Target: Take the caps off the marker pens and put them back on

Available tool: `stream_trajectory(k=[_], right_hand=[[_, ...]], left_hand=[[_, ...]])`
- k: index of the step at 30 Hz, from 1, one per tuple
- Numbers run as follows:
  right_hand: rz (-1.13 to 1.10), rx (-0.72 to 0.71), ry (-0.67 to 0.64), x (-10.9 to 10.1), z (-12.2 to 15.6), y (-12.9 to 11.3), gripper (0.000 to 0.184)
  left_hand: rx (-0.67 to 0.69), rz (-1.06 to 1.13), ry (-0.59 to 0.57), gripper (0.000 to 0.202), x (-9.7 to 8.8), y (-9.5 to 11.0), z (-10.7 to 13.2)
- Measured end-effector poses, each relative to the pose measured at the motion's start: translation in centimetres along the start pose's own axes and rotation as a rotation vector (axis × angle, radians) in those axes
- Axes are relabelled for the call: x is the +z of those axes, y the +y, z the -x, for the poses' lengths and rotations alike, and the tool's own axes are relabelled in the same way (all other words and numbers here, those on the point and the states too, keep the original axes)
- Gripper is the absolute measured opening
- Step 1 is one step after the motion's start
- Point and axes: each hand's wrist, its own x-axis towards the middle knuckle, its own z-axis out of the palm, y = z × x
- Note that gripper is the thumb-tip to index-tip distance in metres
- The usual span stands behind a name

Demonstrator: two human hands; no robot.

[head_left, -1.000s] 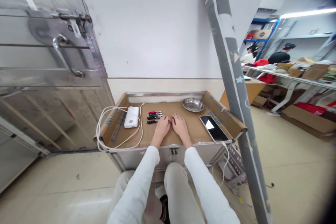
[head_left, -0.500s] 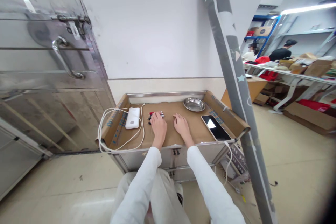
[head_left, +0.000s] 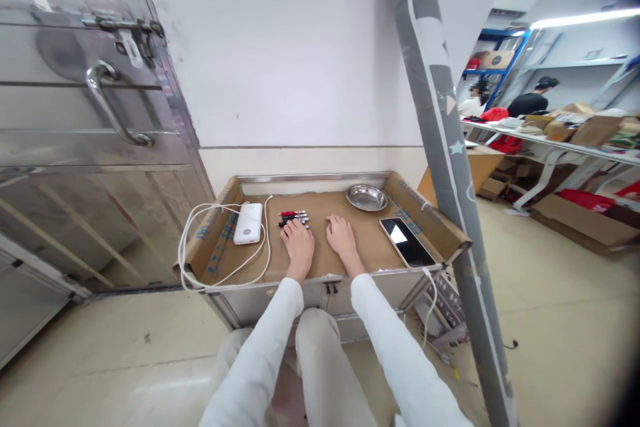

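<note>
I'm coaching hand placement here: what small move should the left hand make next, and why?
Probably curl the left hand gently around the nearest of the pens: it lies over the near side of their row, though whether it grips one is hidden. The right hand is apart from them, over the cardboard.

- Blue printed characters (head_left: 410, 219) on the brown cardboard lining (head_left: 325, 203), at its nine and three o'clock sides: too blurred to read.
- Dark round mark (head_left: 496, 61) on the brown cardboard box (head_left: 504, 56), two o'clock: illegible.
</note>
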Motion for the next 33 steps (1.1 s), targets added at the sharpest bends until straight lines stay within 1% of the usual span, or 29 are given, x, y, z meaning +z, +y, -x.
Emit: stream_trajectory(k=[2, 4, 6, 8, 9, 12, 14, 17, 19, 21, 24, 28, 33], right_hand=[[-0.008, -0.038, -0.007, 0.0, -0.2, 0.0, 0.036], [-0.053, -0.108, -0.031, 0.0, -0.6, 0.1, 0.039], [-0.11, -0.179, -0.069, 0.0, -1.0, 0.3, 0.038], [-0.148, -0.21, -0.091, 0.1, -1.3, 0.4, 0.035], [-0.157, -0.212, -0.09, 0.1, -1.5, 0.5, 0.033], [-0.172, -0.202, -0.064, 0.3, -1.7, 0.8, 0.03], [-0.185, -0.2, -0.046, 0.5, -1.8, 1.0, 0.026], [-0.213, -0.198, -0.011, 0.9, -1.8, 1.3, 0.024], [-0.227, -0.191, 0.008, 1.1, -1.8, 1.4, 0.024], [-0.242, -0.181, 0.021, 1.3, -1.7, 1.5, 0.024], [-0.275, -0.18, 0.045, 1.5, -1.7, 1.7, 0.026], [-0.323, -0.19, 0.084, 1.8, -1.9, 2.1, 0.027], [-0.36, -0.193, 0.106, 2.4, -2.1, 2.6, 0.023]], left_hand=[[0.142, 0.034, -0.045, 0.026, 0.3, 0.1, -0.3], [0.283, 0.083, -0.089, 0.023, 0.8, 0.2, -0.8], [0.358, 0.136, -0.118, 0.019, 1.2, 0.3, -1.5], [0.342, 0.208, -0.138, 0.015, 1.6, 0.4, -2.2], [0.307, 0.268, -0.146, 0.013, 1.7, 0.4, -2.5], [0.233, 0.522, -0.149, 0.007, 2.1, 0.3, -3.3], [0.23, 0.669, -0.09, 0.006, 2.2, 0.1, -3.6], [0.249, 0.8, 0.015, 0.009, 2.1, -0.1, -3.7], [0.25, 0.862, 0.035, 0.01, 2.1, -0.3, -3.7], [0.242, 0.906, 0.031, 0.012, 2.1, -0.3, -3.7], [0.245, 0.913, 0.045, 0.014, 2.0, -0.3, -3.6], [0.252, 0.891, 0.111, 0.018, 1.6, -0.2, -3.4], [0.265, 0.881, 0.174, 0.018, 1.0, -0.3, -3.2]])
